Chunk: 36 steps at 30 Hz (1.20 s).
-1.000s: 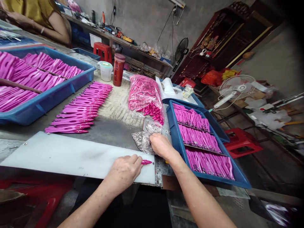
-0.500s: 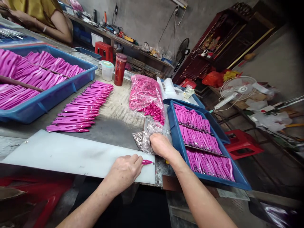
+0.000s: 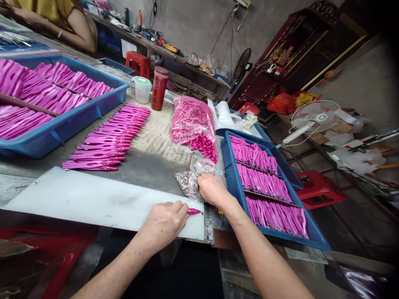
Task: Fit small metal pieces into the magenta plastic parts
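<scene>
My left hand [image 3: 166, 220] is closed over a magenta piece with a pointed tip [image 3: 194, 211], at the right end of a white board [image 3: 93, 199]. Most of that piece is hidden under my fingers. My right hand [image 3: 213, 190] has its fingers curled down at an open clear plastic bag of small shiny metal parts [image 3: 187, 183]; what the fingertips pinch is hidden. Just beyond the bag is a small clear container [image 3: 202, 164]. Similar magenta pieces, long and pointed, lie in an overlapping row [image 3: 107, 139] on the table behind the board.
Blue trays of pink-purple pieces stand left [image 3: 71, 126] and right [image 3: 311, 238]. Further back are a clear bag of magenta parts [image 3: 193, 120], a red-brown flask [image 3: 160, 89] and a lidded tub [image 3: 142, 90]. Another person's arm [image 3: 76, 35] shows at the upper left.
The view has shifted very slightly. Both hands stay at nearly the same spots, the left on the magenta piece and the right at the bag of metal parts.
</scene>
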Motion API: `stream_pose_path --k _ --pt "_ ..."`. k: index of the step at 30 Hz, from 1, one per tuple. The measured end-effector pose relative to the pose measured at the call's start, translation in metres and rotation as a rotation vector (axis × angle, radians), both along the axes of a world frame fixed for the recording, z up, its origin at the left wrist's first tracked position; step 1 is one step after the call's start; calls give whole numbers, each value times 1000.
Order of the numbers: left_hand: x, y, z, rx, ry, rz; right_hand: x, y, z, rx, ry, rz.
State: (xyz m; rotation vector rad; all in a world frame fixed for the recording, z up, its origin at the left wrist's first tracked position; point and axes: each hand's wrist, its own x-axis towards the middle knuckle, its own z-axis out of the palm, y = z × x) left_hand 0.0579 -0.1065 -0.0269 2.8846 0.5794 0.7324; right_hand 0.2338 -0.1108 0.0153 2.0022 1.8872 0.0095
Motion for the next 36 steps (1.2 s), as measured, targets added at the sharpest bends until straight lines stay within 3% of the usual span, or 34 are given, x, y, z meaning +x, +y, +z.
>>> stream_pose_path --k 16,36 --pt "0 0 0 -34 56 -10 -2 2 4 -50 -8 -11" --pt "0 0 0 -46 5 -9 7 -5 2 20 13 -22"
